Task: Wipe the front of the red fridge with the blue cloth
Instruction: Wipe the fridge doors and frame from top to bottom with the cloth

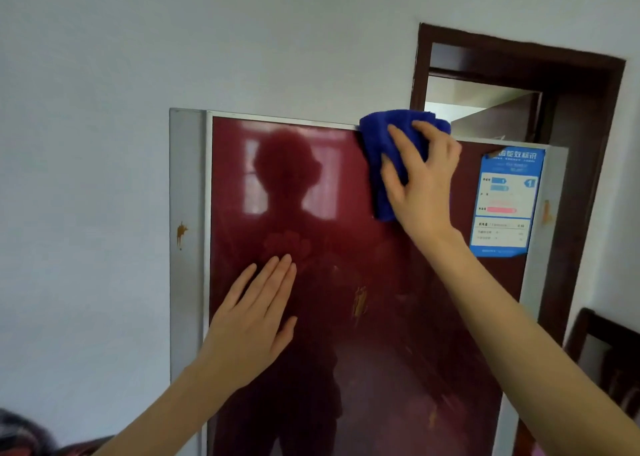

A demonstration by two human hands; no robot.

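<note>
The red fridge point(398, 317) fills the middle of the view, its glossy door framed in silver and reflecting a dark silhouette. My right hand point(422, 181) presses the folded blue cloth point(381, 150) against the door's top edge, fingers spread and slightly curled over the cloth. My left hand point(256, 320) lies flat on the door lower left, fingers straight and together. Orange-brown stains mark the door centre point(360, 303) and the lower right of the door.
A blue and white energy label point(505, 202) is stuck at the door's upper right. Orange splashes mark the left silver side panel point(180, 233) and right frame point(547, 211). A dark wooden doorway point(581, 84) stands behind on the right; a dark chair point(609, 362) below it.
</note>
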